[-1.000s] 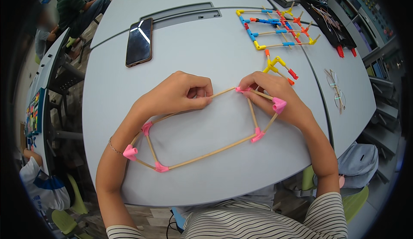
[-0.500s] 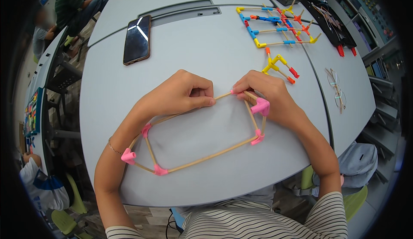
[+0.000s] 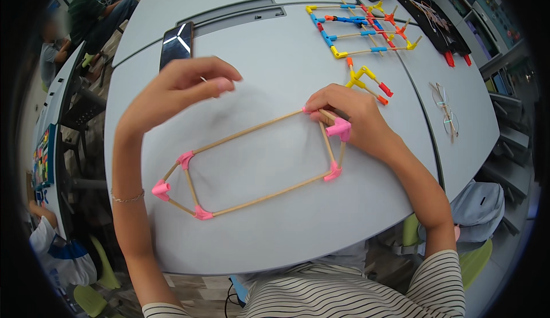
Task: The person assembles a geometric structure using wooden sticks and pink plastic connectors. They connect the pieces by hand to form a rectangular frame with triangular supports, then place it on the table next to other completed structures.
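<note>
In front of me is a frame of wooden sticks (image 3: 274, 194) joined by pink plastic connectors (image 3: 203, 212). Two long sticks run side by side, with a stick triangle at each end. My right hand (image 3: 348, 112) pinches the far right corner, its fingers around the pink connector there. Another pink connector (image 3: 339, 129) sits just beside that palm. My left hand (image 3: 186, 83) is raised off the frame, fingers apart and holding nothing. It covers the lower part of a dark phone (image 3: 177, 42) lying on the table.
Beyond my right hand lie a small yellow, orange and red connector piece (image 3: 360, 78) and a larger multicoloured stick frame (image 3: 366, 34). Eyeglasses (image 3: 446, 110) rest at the right. A black case with cables (image 3: 432, 17) is at the far right. People sit at the left.
My left hand has let go of the far long stick and moved up and left, toward the phone. The frame has shifted slightly left and away from me, still in my right hand.
</note>
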Demonstrator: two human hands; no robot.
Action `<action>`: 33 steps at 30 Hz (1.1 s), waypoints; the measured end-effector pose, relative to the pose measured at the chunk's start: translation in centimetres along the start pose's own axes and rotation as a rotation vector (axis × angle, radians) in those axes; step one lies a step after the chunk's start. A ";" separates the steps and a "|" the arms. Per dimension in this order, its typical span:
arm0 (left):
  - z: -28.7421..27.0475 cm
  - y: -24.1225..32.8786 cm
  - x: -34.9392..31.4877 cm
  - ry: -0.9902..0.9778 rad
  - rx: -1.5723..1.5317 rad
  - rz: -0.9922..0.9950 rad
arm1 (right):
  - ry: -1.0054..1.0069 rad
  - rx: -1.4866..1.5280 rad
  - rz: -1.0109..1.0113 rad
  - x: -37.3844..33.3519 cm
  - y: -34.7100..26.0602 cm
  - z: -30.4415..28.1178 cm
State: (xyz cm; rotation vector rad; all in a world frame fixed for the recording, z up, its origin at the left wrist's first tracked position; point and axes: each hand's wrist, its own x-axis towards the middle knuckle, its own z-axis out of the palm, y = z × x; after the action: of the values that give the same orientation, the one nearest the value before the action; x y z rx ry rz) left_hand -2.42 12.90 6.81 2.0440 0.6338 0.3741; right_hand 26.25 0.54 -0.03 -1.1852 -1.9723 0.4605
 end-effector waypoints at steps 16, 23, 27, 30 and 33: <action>17.1 7.2 -4.7 -0.071 0.943 0.061 | -0.067 -0.032 0.066 -0.2 -0.5 -0.9; 18.1 4.6 -3.5 0.200 0.982 0.113 | -0.090 0.013 0.172 -0.2 -0.4 -1.1; 17.7 3.4 -2.8 0.265 1.044 0.104 | -0.054 0.027 0.118 -0.1 -0.2 -0.8; 17.4 3.2 -2.8 0.181 1.027 0.158 | -0.020 0.055 0.113 -0.2 -0.3 -0.5; 17.4 3.6 -2.9 0.147 1.004 0.192 | -0.005 0.011 0.102 -0.3 -0.2 -0.8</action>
State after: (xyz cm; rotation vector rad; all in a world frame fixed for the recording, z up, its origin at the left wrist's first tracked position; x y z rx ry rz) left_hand 4.81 -2.48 0.81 3.0703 0.8124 0.3509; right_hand 26.78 0.11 0.48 -1.2837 -1.9175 0.5259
